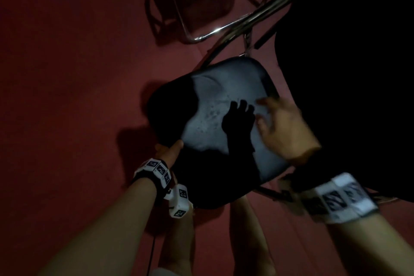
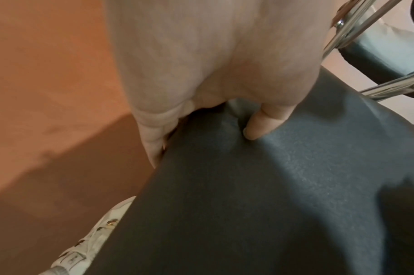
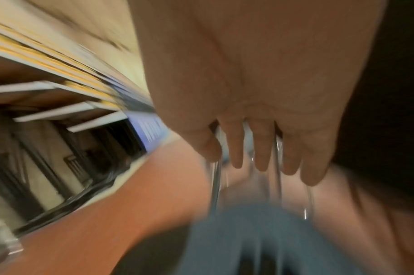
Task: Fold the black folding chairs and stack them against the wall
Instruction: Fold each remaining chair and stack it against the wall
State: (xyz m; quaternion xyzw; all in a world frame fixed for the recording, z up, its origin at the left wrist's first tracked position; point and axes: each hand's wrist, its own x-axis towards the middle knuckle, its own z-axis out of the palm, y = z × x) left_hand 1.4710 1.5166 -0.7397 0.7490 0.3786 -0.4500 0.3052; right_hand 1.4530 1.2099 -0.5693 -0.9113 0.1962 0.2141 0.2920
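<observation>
Left hand (image 1: 169,149) pinches seat (image 1: 215,119) — right hand (image 1: 284,127) spread.

Open red floor (image 1: 67,74) left, second chair (image 1: 186,0) apparently crowding ahead

The head view looks steeply down from above onto the padded black chair seat (image 1: 224,123) on the red carpeted floor (image 1: 67,74), with both forearms reaching in from the lower edge. The left wrist view sits very close behind the left hand (image 2: 201,74), facing along it onto the seat's near-left corner, with the chrome tubular frame (image 2: 347,31) at its upper right. The right wrist view, heavily blurred, looks along the right hand (image 3: 260,111) over the seat toward the frame. All three share the seat.
</observation>
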